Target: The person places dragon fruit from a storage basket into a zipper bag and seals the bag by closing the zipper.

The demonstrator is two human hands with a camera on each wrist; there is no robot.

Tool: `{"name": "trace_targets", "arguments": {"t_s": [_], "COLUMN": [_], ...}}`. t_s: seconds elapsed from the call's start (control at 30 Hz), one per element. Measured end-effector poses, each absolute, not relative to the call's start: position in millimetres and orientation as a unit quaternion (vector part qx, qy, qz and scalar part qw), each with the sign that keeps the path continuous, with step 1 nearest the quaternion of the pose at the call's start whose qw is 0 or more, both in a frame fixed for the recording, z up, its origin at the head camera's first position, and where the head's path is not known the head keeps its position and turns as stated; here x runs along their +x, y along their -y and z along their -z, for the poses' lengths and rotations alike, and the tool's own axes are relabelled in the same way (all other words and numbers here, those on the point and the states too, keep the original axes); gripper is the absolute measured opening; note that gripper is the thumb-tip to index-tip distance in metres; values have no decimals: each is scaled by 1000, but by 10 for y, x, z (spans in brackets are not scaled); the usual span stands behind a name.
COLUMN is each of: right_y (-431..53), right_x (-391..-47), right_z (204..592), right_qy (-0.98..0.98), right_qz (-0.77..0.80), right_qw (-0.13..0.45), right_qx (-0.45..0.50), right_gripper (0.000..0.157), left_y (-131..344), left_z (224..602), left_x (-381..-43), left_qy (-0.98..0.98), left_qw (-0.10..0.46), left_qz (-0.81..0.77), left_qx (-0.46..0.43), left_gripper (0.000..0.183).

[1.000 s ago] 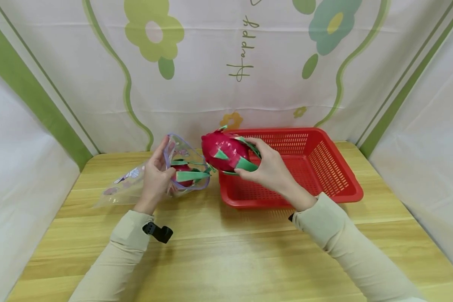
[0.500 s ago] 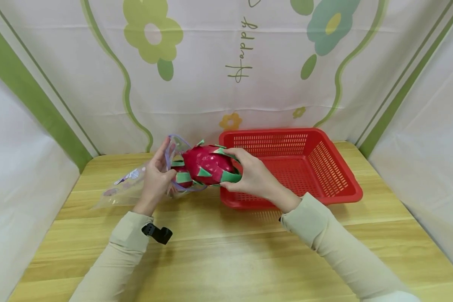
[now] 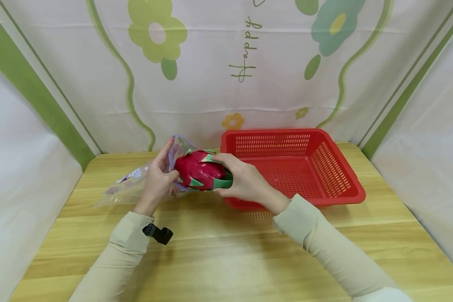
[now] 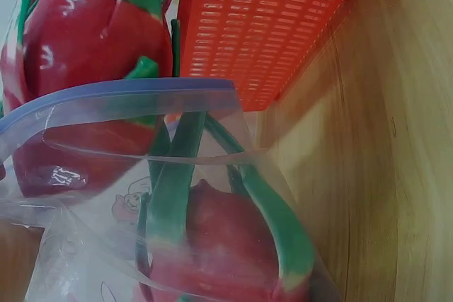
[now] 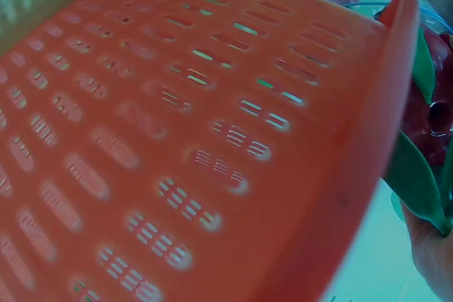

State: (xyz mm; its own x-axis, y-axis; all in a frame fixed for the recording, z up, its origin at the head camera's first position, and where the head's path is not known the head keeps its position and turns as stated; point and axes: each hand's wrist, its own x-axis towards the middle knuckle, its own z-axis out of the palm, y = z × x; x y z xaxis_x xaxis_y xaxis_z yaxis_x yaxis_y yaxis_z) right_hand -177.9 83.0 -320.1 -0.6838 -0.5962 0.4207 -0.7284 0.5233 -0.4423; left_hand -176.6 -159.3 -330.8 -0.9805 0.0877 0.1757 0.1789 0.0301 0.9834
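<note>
My right hand [image 3: 245, 180] grips the leafy end of a red dragon fruit [image 3: 198, 170] with green-tipped scales. Its far end is in the mouth of a clear printed zip bag [image 3: 126, 191]. My left hand [image 3: 156, 180] holds the bag's purple-edged mouth, thumb on the near side. A second dragon fruit [image 4: 223, 238] lies inside the bag in the left wrist view, leaves toward the opening; in the head view the held fruit hides it. Through the film, the lower part of the held dragon fruit [image 4: 92, 47] shows below the purple rim.
A red plastic basket [image 3: 292, 133] with slotted walls stands right of the bag, behind my right hand. Its wall [image 5: 233, 104] fills most of the right wrist view. Under everything is a wooden table [image 3: 219, 256], with a printed white curtain [image 3: 204, 92] behind it.
My right hand has carried the dragon fruit left, from over the basket's left edge into the bag's mouth. My left hand has stayed at the bag.
</note>
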Motion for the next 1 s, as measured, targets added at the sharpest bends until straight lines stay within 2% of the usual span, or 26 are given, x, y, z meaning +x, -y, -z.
{"name": "trace_targets", "arguments": {"t_s": [0.2, 0.7, 0.93, 1.0], "right_y": [-801, -671, -641, -642], "right_x": [-1789, -1833, -1835, -1832], "right_z": [3223, 3227, 3213, 3208], "right_qy": [872, 874, 892, 896], "right_qz": [-281, -242, -239, -244], "right_qw": [122, 106, 101, 91], "right_qx": [382, 408, 370, 360], "right_gripper": [75, 73, 93, 92], "left_y": [1562, 1533, 1520, 1516], "left_z": [3285, 3281, 3255, 3248], "left_x": [-1753, -1750, -1736, -1728], "left_qy": [714, 725, 717, 715], "left_qw": [24, 29, 28, 28], "left_qz": [694, 680, 690, 692], "left_qx": [-90, -102, -96, -94], "left_gripper": [88, 88, 89, 89]}}
